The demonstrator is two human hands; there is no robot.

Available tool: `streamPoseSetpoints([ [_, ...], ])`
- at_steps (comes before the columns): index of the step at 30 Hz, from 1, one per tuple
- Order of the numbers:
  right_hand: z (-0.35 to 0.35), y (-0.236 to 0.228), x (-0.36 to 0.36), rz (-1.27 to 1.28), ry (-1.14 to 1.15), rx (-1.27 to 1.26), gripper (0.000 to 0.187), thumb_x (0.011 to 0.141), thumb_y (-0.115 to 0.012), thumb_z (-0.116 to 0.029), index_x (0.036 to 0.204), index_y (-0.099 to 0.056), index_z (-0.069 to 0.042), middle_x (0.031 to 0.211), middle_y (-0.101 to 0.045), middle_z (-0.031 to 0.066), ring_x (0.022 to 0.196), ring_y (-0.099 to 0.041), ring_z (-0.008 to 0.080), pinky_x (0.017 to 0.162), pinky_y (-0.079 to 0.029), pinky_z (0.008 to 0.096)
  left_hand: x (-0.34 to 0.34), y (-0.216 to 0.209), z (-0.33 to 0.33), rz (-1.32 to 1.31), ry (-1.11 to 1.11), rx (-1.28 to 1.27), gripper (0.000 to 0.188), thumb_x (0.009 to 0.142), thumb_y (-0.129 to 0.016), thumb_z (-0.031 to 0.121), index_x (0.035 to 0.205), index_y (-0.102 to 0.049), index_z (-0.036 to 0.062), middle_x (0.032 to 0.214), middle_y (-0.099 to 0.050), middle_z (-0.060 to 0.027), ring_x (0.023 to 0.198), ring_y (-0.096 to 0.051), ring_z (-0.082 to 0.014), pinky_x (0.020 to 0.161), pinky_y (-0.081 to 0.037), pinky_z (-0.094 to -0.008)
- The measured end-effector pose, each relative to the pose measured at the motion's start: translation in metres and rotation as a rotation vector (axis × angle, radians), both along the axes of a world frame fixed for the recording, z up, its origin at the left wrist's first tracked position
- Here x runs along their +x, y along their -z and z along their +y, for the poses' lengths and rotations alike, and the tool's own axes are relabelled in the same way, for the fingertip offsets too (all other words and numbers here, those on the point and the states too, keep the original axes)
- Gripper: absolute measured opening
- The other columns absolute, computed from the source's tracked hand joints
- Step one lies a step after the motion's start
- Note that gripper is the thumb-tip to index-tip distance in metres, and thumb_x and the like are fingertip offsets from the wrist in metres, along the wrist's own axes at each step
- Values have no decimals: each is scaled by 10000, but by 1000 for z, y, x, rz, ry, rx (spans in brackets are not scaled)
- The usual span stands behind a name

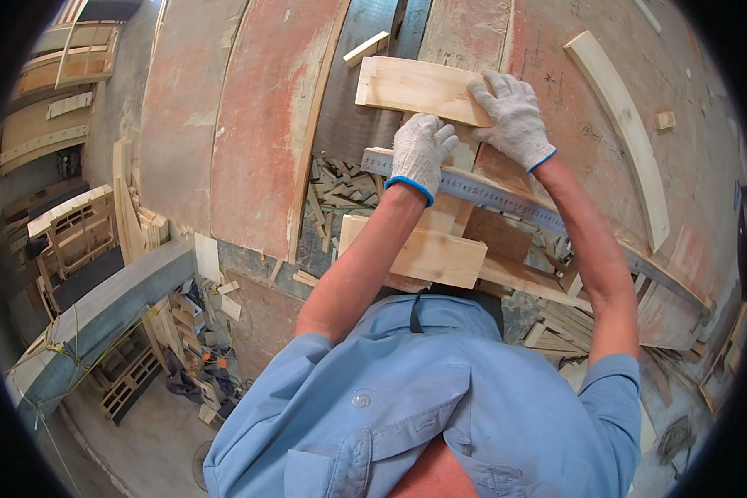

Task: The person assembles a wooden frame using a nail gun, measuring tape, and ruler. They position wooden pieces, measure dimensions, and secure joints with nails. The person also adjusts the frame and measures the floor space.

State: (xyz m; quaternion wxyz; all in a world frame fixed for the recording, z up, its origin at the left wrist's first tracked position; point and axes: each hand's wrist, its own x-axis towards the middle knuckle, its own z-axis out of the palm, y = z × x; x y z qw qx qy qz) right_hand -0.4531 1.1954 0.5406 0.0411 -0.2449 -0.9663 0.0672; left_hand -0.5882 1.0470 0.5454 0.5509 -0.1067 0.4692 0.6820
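Note:
A pale wooden board [415,85] lies crosswise ahead of me on the work surface. My right hand [513,118], in a white knitted glove with a blue cuff, grips the board's right end, thumb at the near edge and fingers over the top. My left hand [422,151], gloved alike, is closed with curled fingers by the board's near edge; whatever is inside them is hidden. Beneath the left wrist runs a long metal ruler [500,197], set along a wooden strip. A second pale board [440,256] lies nearer my body, partly behind my left forearm.
A curved wooden piece [622,133] and a small block [665,120] lie on the right panel. Beyond the held board is a short wood strip [366,49]. Offcuts [340,189] fill a gap between panels. At left stand a curved grey beam [116,290] and wooden frames [75,236].

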Motion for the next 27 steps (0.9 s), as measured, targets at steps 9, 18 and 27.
streamPoseSetpoints([
  [9,14,3,-4,-46,6,27,879,632,-896,-395,1417,-587,-147,1440,-535,141,1328,-484,322,1117,-358,487,-3,-8,17,8,9,10,496,1048,-491,160,1422,-368,-142,1510,-401,-323,1394,-452,-464,1103,-475,-516],
  [18,16,3,-7,-27,13,52,867,647,-891,-415,1415,-592,-146,1434,-546,135,1313,-496,310,1104,-368,482,-4,-4,31,28,-85,-138,125,976,-547,88,1053,-599,5,1060,-628,-132,1041,-686,-326,838,-594,-418],
  [27,23,3,-10,-35,27,51,897,615,-916,-385,1417,-586,-156,1458,-535,135,1340,-492,315,1107,-381,472,-13,-4,37,54,7,-81,445,1033,-514,137,1380,-420,-125,1391,-501,-295,1279,-562,-451,1019,-545,-498],
])
